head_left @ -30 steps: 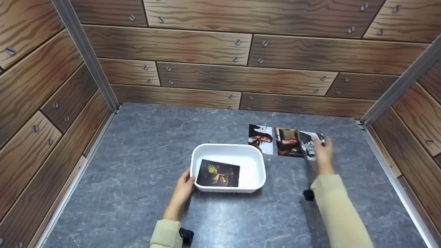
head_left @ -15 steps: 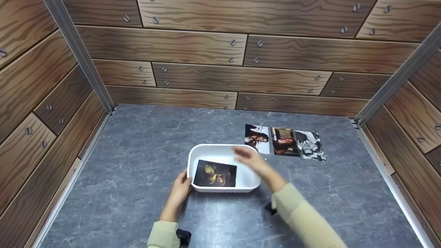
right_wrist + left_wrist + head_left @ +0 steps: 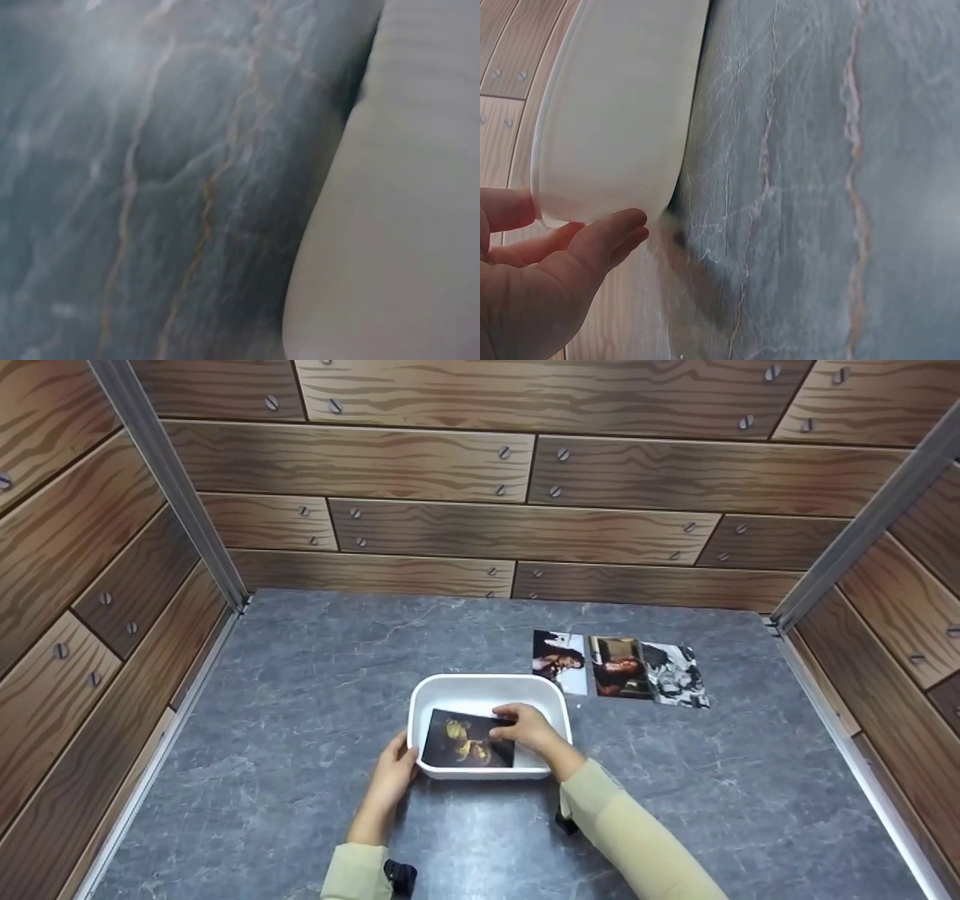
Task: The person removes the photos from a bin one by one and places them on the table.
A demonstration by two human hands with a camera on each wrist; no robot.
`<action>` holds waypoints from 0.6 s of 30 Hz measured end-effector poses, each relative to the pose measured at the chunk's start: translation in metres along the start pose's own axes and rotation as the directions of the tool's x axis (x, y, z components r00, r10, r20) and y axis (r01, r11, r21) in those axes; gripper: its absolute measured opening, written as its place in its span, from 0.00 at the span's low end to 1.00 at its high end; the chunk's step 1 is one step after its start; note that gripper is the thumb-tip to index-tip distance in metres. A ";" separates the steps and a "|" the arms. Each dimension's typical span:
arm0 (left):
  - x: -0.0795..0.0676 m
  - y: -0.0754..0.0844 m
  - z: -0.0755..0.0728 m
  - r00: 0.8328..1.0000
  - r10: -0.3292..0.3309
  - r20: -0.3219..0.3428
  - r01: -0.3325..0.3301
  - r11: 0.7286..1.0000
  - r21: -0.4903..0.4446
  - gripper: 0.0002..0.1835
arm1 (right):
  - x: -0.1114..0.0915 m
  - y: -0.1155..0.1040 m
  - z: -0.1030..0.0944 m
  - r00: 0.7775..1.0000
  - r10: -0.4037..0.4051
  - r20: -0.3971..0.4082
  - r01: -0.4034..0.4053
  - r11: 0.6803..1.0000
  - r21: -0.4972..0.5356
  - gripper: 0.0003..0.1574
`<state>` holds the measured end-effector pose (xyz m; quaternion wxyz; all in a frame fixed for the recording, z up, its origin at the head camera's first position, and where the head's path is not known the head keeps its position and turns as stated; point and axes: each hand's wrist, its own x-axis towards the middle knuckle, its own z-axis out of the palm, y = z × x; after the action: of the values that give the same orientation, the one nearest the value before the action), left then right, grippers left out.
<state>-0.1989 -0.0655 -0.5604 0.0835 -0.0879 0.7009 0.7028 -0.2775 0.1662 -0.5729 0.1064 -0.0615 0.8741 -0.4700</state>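
A white plastic tub [image 3: 491, 772] stands on the grey marbled surface. My left hand [image 3: 393, 771] grips its left end; in the left wrist view the thumb is at the rim and the curled fingers [image 3: 604, 236] are against the outside wall. Inside the tub lies a dark picture card [image 3: 465, 742] with yellow figures, slightly turned. My right hand [image 3: 531, 731] reaches over the tub's right side, its thumb and fingers apart at the card's upper right corner, which they partly cover. The right wrist view shows only the tub's outer wall [image 3: 397, 225] and the surface.
Behind and right of the tub, three picture cards lie in a row: a portrait card [image 3: 560, 661], a reddish-brown card [image 3: 620, 667] and a black-and-white card [image 3: 676, 675]. Wood-patterned walls [image 3: 420, 529] with metal corner posts enclose the surface [image 3: 315, 660].
My right hand has moved left from the black-and-white card, across the tub, and down to the card inside. The left hand stays on the tub. The view has shifted slightly.
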 end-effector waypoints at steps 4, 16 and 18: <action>0.000 0.000 0.001 1.000 -0.003 -0.002 0.003 1.000 0.003 0.27 | 0.033 0.059 0.010 0.990 -0.143 0.017 0.144 0.977 -0.158 0.27; 0.001 -0.001 0.002 1.000 -0.019 -0.016 0.019 1.000 0.006 0.27 | 0.027 0.053 0.008 0.971 -0.238 -0.016 0.226 0.941 -0.250 0.17; 0.001 -0.001 0.002 1.000 -0.021 -0.021 0.021 1.000 0.003 0.26 | 0.007 0.018 0.002 0.977 -0.210 -0.016 0.199 0.945 -0.260 0.16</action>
<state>-0.2001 -0.0636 -0.5614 0.0836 -0.1023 0.7020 0.6998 -0.2841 0.1731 -0.5901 0.0292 -0.1550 0.9186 -0.3625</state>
